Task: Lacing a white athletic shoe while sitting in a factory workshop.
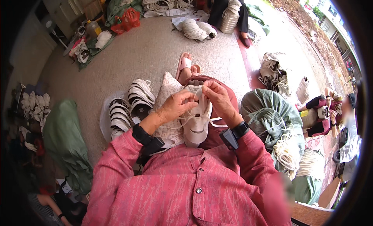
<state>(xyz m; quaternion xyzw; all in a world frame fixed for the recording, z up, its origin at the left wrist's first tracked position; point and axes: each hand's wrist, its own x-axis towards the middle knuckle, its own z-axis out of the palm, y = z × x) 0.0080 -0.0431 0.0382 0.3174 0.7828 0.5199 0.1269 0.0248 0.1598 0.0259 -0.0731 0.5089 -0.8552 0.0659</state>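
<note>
A pale sneaker (195, 129) rests on my lap, its toe pointing toward me and its dark-lined opening facing away. A whitish shoelace (215, 120) runs through its lower eyelets, with loose ends hanging out on both sides. Over the sneaker's left side, my left hand (175, 106) has bent fingers closing on the lace by the tongue. My right hand (220, 98) pinches the lace near the top right of the opening, close to my left fingertips. Exact finger contact is partly hidden.
Two rows of nested pale shoes (140, 94) stand left of my lap. At right, a green sack (268, 105) bears bundles of white laces (287, 152). A green cloth heap (68, 140) lies left. Ahead, a seated person holds a stack of shoes (231, 16); other people sit at right.
</note>
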